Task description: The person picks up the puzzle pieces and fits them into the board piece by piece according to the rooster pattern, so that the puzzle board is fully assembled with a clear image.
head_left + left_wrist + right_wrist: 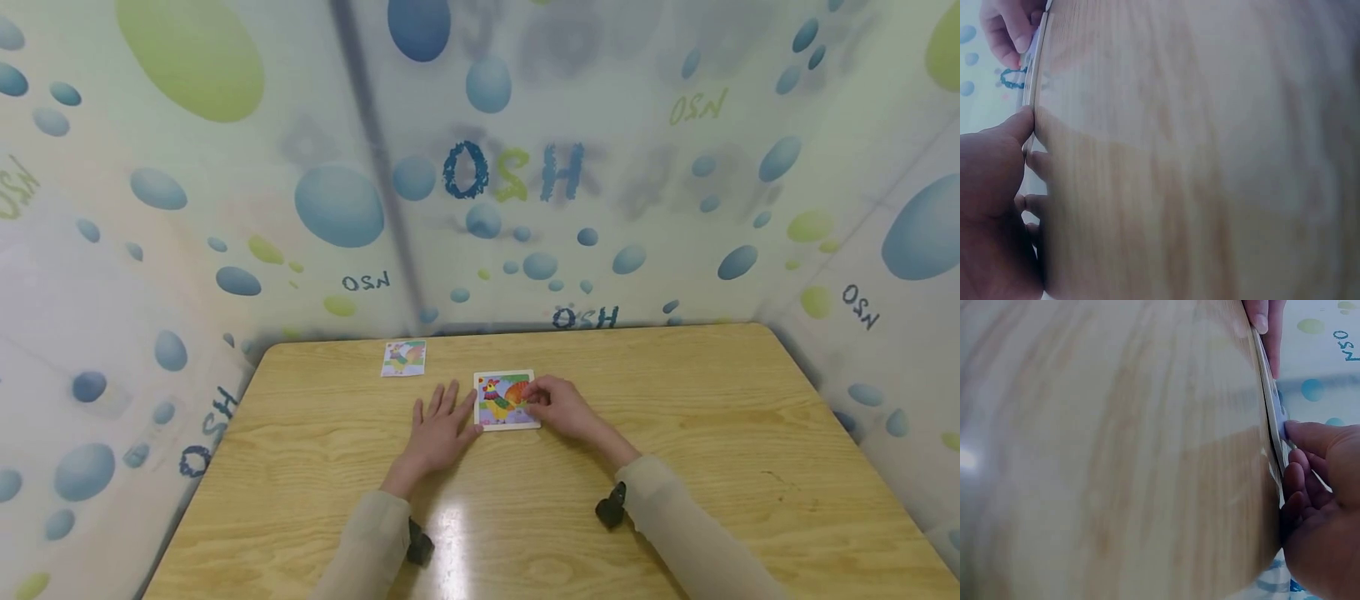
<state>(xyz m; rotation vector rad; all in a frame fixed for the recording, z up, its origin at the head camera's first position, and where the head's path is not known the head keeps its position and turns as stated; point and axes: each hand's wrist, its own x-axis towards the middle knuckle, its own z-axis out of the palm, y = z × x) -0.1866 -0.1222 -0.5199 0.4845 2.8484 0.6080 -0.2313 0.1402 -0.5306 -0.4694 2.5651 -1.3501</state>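
A square jigsaw puzzle [498, 405] in a white frame lies on the table, showing a colourful rooster. My left hand [438, 429] rests flat beside it with fingers spread, its thumb and forefinger touching the frame's left side. In the left wrist view, the left thumb [1019, 125] presses the frame's edge. Over the rooster's tail, my right hand [561, 407] has its fingers curled and pinches what looks like a small puzzle piece, mostly hidden by the fingertips. In the right wrist view, the right thumb [1310, 436] sits close against the puzzle's surface.
A paper card [403, 358] with a paler print of the same rooster lies near the table's back edge, left of the puzzle. The wooden table [712, 433] meets a patterned wall [645, 208] behind. Dark wrist cameras sit on both sleeves.
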